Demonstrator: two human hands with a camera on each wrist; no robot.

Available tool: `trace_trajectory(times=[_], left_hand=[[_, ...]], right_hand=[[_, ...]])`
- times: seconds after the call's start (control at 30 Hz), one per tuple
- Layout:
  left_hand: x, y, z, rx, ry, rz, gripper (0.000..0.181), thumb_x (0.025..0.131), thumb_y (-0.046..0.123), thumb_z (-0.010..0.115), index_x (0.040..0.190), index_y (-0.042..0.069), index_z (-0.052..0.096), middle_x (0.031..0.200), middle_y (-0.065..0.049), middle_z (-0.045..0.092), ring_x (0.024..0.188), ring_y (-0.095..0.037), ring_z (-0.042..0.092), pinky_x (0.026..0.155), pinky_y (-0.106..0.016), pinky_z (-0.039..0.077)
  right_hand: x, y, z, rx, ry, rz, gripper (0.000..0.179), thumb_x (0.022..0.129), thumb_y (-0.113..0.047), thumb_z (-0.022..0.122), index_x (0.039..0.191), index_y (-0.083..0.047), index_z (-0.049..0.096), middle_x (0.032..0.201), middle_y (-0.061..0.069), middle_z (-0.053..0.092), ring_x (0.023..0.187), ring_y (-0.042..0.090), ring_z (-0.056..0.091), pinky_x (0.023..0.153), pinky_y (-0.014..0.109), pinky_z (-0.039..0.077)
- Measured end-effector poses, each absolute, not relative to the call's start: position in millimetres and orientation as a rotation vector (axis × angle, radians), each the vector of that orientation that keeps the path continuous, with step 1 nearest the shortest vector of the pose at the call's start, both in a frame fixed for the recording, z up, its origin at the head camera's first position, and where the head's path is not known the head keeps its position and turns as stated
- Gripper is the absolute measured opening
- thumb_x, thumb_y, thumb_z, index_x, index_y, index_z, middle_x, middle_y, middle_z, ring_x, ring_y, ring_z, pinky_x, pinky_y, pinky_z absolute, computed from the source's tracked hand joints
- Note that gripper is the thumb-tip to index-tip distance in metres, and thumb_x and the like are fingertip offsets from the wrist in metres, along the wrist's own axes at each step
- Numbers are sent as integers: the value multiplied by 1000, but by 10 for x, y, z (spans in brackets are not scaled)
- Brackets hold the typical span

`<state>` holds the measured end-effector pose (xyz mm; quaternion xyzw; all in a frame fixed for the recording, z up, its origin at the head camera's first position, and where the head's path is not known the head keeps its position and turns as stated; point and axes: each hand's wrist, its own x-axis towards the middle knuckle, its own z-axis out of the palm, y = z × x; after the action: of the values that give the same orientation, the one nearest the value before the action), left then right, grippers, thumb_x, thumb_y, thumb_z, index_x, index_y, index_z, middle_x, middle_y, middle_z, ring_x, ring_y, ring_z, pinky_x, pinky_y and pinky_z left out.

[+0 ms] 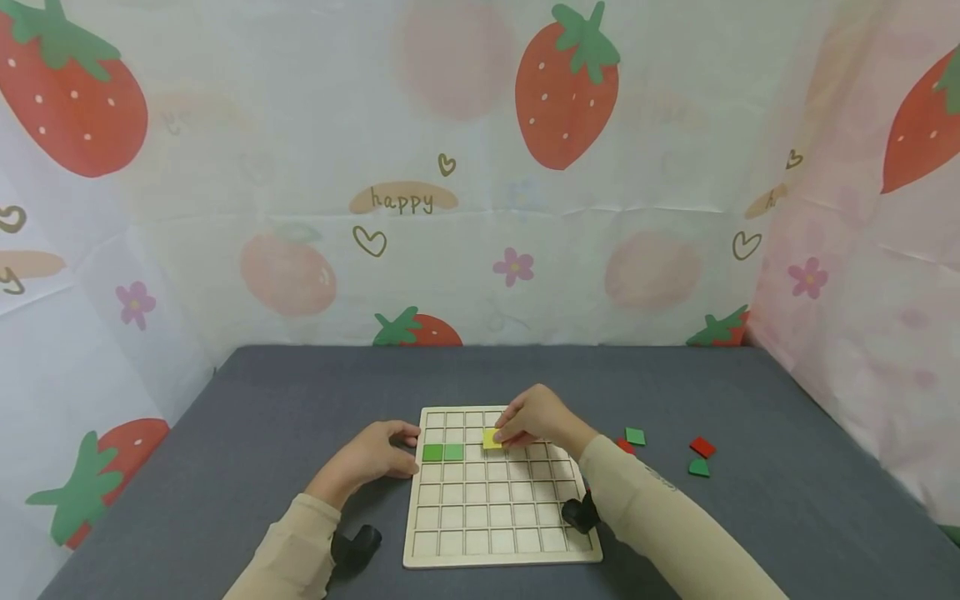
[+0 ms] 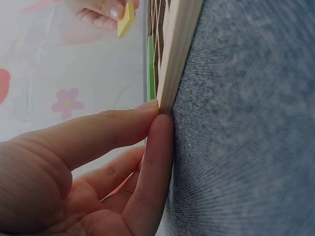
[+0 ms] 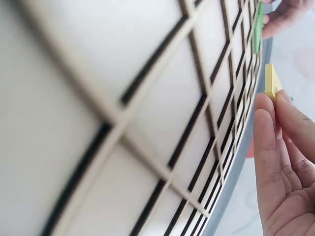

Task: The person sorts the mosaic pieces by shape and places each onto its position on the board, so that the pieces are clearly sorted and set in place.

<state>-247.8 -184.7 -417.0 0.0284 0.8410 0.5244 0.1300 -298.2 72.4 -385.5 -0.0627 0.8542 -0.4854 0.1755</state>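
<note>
Two green squares (image 1: 432,452) are already sitting in the grid board (image 1: 502,560), whose edge (image 2: 178,54) the left hand (image 1: 377,454) is pinching, the right hand (image 1: 538,417) is pinching a yellow piece (image 1: 491,439) above its mostly bare cells (image 1: 476,517), and red and green pieces (image 1: 702,447) are lying unplaced on the table (image 1: 300,383).

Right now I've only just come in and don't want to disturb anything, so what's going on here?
Someone's right hand pinches a thin, flat yellow tile above a pale wooden grid board, while the left hand touches the board's left edge. Two green square tiles sit side by side on the board, and a few flat red and green pieces lie on the dark grey tabletop to its right.
</note>
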Motion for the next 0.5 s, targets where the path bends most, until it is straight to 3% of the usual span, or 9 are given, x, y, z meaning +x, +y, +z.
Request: trace_trajectory(times=[0.5], left_hand=[[-2465, -1846, -4154, 68, 2438, 1530, 59, 81, -8, 71, 136, -11, 51, 119, -22, 55, 87, -19, 66, 78, -37, 61]], right_hand=[[-3017, 546, -3932, -178, 2388, -1335, 6, 77, 3, 80, 82, 1, 77, 75, 12, 75, 58, 16, 71, 61, 31, 62]])
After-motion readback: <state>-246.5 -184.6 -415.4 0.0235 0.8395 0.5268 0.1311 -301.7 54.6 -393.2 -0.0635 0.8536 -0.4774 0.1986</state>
